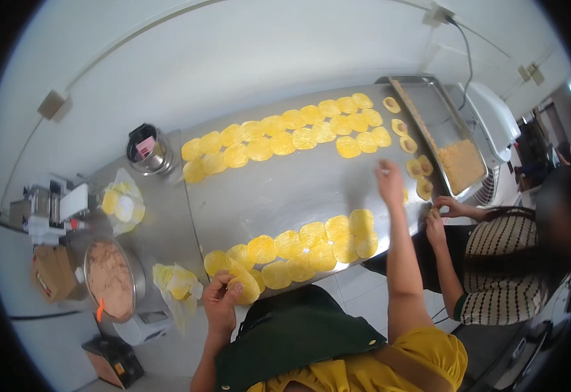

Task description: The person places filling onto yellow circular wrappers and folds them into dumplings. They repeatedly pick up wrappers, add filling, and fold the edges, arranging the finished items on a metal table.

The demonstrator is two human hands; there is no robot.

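Silver metal table (279, 196) under my cameras.
I see thin, round yellow sheets (288, 244) in rows beside the left hand (222, 297) and beyond the right hand (390, 183), with a rectangular metal tray (445, 111) to its right.

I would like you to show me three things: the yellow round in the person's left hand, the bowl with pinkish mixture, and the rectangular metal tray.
Yellow round (248, 282): head view, its middle.
Bowl (138, 277): head view, metal wall, right side.
Tray (442, 112): head view, bare bottom.
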